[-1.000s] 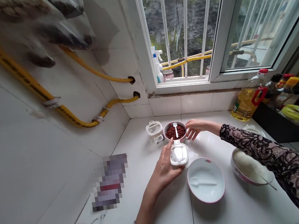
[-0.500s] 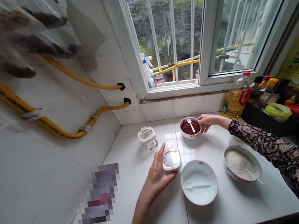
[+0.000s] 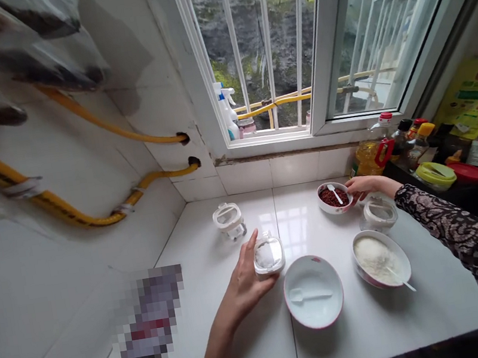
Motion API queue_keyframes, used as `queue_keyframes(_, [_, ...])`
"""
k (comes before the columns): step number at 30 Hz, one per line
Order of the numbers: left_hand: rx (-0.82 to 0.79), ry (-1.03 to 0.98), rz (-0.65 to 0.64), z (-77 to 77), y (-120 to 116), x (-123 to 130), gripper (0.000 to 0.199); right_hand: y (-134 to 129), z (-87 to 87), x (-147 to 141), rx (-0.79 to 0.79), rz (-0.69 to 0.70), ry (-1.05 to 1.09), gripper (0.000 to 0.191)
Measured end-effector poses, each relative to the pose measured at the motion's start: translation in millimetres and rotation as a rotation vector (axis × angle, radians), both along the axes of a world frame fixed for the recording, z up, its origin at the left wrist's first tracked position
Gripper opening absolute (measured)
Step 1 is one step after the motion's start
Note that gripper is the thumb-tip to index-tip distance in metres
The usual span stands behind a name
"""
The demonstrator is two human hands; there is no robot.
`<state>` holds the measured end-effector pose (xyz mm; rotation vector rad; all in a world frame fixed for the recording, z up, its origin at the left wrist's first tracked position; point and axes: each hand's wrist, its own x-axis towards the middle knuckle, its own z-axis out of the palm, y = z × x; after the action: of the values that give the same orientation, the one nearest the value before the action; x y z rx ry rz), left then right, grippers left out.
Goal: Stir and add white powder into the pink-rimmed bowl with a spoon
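Head view: what has the left hand [image 3: 242, 281] got?

It's curled around the side of a small lidded plastic tub [image 3: 268, 255], mid-worktop [image 3: 359, 335], just far of the pink-rimmed bowl [image 3: 313, 291]. I'd guess the tub is light and slick, so it's safest held by the body, not the lid.

And the right hand [image 3: 365, 186]?

Its fingers are at the right rim of the bowl of red grains [image 3: 331, 197], towards the far right. Firm grip or light touch, I can't tell. That bowl looks fragile; the rim seems the place to hold.
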<state>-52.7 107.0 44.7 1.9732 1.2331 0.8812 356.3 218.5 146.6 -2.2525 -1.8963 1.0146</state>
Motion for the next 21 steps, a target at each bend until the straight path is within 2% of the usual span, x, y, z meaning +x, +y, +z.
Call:
queue_keyframes(2, [0.028,-0.016,-0.010,0.6,-0.1,0.4,0.096,4.6,12.7,-6.7,0.009,0.044,-0.097,0.018])
queue_keyframes(4, [0.006,-0.022,-0.021,1.6,-0.5,0.4,0.096,12.9,26.7,-25.0,0.092,0.102,-0.180,0.021])
queue_keyframes(6, [-0.019,-0.021,-0.024,2.2,-0.8,0.3,0.096,22.5,37.2,-58.3,0.212,0.190,-0.209,0.028])
queue_keyframes(8, [-0.019,-0.030,-0.021,2.2,-1.0,0.1,0.097,31.0,40.4,-105.3,0.301,0.317,-0.181,0.043])
queue_keyframes(13, [-0.021,-0.070,-0.034,1.8,-0.5,0.7,0.100,41.6,20.5,-240.1,0.370,0.667,-0.048,0.083])
queue_keyframes(15, [-0.048,-0.079,-0.012,2.6,-0.1,1.6,0.101,42.9,9.6,-281.6,0.387,0.846,-0.095,0.094])
queue_keyframes(18, [-0.058,-0.105,-0.016,3.9,0.8,2.6,0.104,44.0,-2.7,-318.7,0.397,0.940,-0.245,0.100])
queue_keyframes(21, [-0.053,-0.099,-0.030,4.0,1.5,2.3,0.104,44.6,-9.5,-330.6,0.426,0.942,-0.282,0.092])
